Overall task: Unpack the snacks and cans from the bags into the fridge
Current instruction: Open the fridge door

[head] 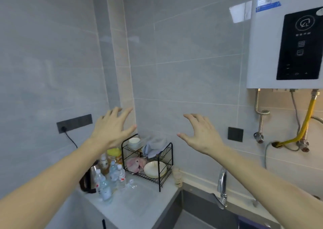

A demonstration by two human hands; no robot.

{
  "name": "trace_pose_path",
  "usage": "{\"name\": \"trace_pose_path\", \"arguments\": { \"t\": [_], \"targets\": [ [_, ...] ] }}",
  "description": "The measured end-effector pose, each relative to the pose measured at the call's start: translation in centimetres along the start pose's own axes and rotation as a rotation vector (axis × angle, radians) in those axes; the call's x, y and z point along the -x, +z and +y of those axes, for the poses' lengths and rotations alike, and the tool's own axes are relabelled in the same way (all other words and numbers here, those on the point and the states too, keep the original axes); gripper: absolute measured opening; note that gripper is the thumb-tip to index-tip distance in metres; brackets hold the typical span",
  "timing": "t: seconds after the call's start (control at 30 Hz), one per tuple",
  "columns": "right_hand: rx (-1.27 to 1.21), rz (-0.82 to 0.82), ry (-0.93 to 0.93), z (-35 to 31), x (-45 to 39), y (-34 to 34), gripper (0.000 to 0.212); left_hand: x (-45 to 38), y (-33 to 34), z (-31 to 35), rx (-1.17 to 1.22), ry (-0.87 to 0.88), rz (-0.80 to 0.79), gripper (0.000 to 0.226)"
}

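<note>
Both hands raised, empty, fingers spread: left hand (111, 129) at 9 o'clock, right hand (201, 136) at 3, likely readying. Bags, snacks, cans, fridge out of view.

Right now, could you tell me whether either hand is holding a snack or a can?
No: the left hand and the right hand are both open and empty, raised before the tiled wall.
</note>
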State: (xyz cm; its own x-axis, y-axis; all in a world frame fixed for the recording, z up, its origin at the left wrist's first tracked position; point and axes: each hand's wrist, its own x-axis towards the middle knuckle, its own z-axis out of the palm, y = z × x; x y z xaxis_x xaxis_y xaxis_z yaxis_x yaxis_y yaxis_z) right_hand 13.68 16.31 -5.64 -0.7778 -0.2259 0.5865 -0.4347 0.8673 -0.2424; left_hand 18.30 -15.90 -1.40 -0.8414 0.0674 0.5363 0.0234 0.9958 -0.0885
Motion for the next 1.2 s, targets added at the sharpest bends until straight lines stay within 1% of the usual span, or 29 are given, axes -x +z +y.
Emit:
{"name": "trace_pose_path", "arguments": {
  "t": [0.13, 0.37, 0.53, 0.7, 0.93, 1.2],
  "targets": [
    [-0.129, -0.063, -0.123, -7.5, 0.2, 3.0, 0.077, 7.0, -2.6, -5.2, -0.071, -0.116, -0.001, 0.082],
    [-0.302, -0.136, -0.336, -24.5, 2.5, 6.1, 0.086, 20.7, -10.2, -16.0, -0.293, -0.310, -0.032, 0.083],
    [-0.394, -0.152, -0.501, -37.6, 6.4, 6.6, 0.079, 31.9, -16.7, -23.0, -0.385, -0.473, -0.030, 0.087],
    [-0.483, -0.194, -0.624, -50.3, 12.6, 5.8, 0.076, 43.8, -23.6, -28.9, -0.451, -0.603, -0.037, 0.086],
    [-0.579, -0.223, -0.793, -66.4, 22.3, 3.0, 0.076, 59.2, -32.9, -34.0, -0.594, -0.711, -0.057, 0.085],
    [-0.713, -0.269, -0.985, -82.1, 33.2, -1.0, 0.077, 74.8, -42.0, -36.2, -0.665, -0.907, -0.034, 0.082]
  ]
}}
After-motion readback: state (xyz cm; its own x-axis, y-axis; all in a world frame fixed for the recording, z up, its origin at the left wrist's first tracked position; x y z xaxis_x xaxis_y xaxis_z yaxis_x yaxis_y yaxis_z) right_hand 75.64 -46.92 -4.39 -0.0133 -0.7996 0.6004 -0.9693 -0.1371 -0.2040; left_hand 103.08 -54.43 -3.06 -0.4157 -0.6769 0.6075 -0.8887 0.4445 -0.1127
